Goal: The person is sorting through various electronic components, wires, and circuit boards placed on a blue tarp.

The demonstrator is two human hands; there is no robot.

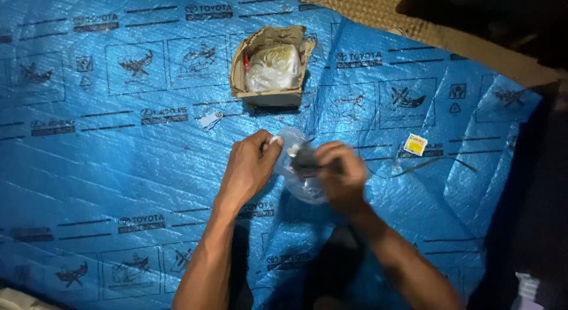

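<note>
Over a blue printed plastic sheet, both of my hands meet on a small clear plastic bag. My left hand pinches the bag's upper left edge between thumb and fingers. My right hand is closed on a small dark part at the bag's mouth; what the part is cannot be made out. The bag hangs slightly between the two hands, just above the sheet.
A torn cardboard box holding a clear bag of pale contents stands beyond my hands. A small yellow and white label lies to the right, a scrap of clear plastic to the left. Brown cardboard borders the far edge.
</note>
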